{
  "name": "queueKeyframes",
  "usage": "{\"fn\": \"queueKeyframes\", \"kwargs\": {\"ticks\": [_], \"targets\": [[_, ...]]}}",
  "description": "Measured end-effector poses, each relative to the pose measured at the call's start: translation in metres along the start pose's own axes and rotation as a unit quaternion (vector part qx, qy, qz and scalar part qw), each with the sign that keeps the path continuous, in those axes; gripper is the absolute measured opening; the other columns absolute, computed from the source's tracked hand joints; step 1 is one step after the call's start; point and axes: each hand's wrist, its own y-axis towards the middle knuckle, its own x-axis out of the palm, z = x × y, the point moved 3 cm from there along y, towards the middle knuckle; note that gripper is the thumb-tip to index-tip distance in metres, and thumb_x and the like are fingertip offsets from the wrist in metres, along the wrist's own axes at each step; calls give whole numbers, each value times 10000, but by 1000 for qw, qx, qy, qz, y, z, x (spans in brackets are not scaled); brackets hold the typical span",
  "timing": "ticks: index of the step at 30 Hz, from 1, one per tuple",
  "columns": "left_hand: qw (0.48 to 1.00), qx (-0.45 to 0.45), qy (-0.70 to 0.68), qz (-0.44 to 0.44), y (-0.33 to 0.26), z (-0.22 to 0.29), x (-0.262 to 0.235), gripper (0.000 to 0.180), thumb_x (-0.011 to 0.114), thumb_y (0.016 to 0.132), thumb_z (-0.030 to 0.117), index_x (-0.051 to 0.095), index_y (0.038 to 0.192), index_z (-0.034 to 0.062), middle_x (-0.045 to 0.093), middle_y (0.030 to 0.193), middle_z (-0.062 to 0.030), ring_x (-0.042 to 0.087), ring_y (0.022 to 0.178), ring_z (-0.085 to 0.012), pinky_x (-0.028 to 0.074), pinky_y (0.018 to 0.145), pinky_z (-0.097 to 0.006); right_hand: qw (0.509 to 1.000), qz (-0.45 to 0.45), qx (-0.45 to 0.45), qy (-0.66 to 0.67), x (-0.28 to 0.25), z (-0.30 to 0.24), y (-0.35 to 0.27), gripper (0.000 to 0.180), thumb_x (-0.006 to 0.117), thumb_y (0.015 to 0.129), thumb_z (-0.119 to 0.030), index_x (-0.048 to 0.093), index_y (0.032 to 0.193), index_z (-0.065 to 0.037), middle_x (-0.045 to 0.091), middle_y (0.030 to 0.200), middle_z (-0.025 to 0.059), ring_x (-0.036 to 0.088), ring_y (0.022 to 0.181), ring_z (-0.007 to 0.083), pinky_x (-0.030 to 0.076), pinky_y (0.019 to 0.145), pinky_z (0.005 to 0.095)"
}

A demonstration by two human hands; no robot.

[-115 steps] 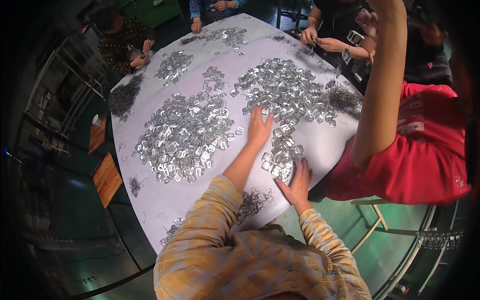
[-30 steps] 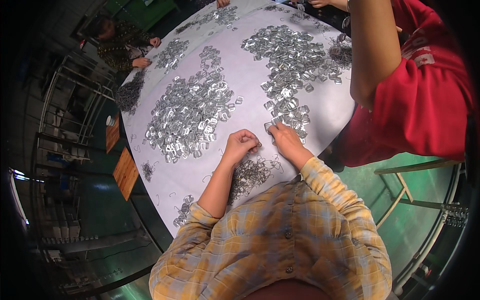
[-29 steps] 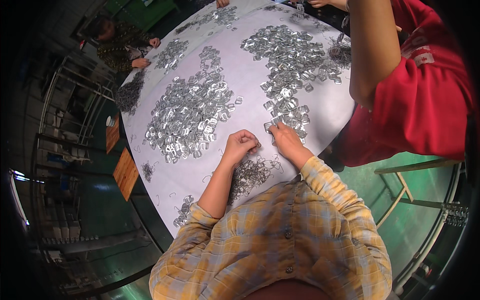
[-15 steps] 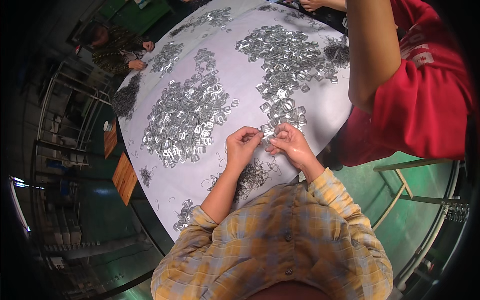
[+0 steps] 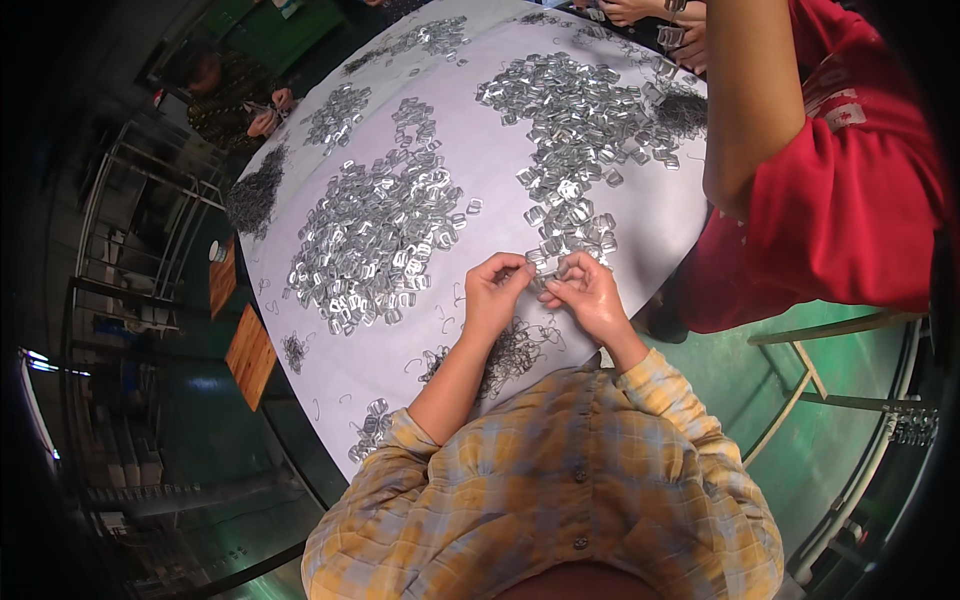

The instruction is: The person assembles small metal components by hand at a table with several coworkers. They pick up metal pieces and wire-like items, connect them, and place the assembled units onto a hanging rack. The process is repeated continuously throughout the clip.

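My left hand (image 5: 496, 292) is closed in a pinch, its fingertips meeting at the left edge of a small silver metal buckle (image 5: 543, 266). Whatever else sits between those fingertips is too small to make out. Thumb and fingers of my right hand (image 5: 592, 300) grip the buckle from the other side. Both hands hover over the near edge of a silver buckle pile (image 5: 565, 160) that reaches away from me. Below my wrists lies a heap of thin dark wire hooks (image 5: 513, 358) on the white-covered table (image 5: 480, 240).
Another large buckle pile (image 5: 375, 240) lies to the left, with a few buckles (image 5: 372, 428) near my left elbow. Dark wire heaps (image 5: 257, 190) sit at the far left edge. A person in a red shirt (image 5: 850, 200) is close on my right; another person (image 5: 225, 105) works at the far left.
My hands stay together at the buckle, with the left slightly to the right of before. At the upper right, another person's hands now show, holding metal pieces.
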Motion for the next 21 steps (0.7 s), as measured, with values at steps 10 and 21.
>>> {"fn": "queueKeyframes", "kwargs": {"ticks": [10,21], "targets": [[975,96,110,-166,-2,19,0,50,623,828,9,610,876,15,536,957,-48,523,891,-127,429,778,-258,999,12,6,33,1,-4,-2,148,584,867,15,482,974,11,620,827,105,661,740,163,524,624,236],[962,63,216,-154,0,16,2,43,619,820,28,586,838,8,560,885,-42,541,799,-118,429,706,-246,999,31,-12,-20,-8,6,-5,149,568,862,43,484,982,16,620,822,90,651,732,129,503,611,212]]}}
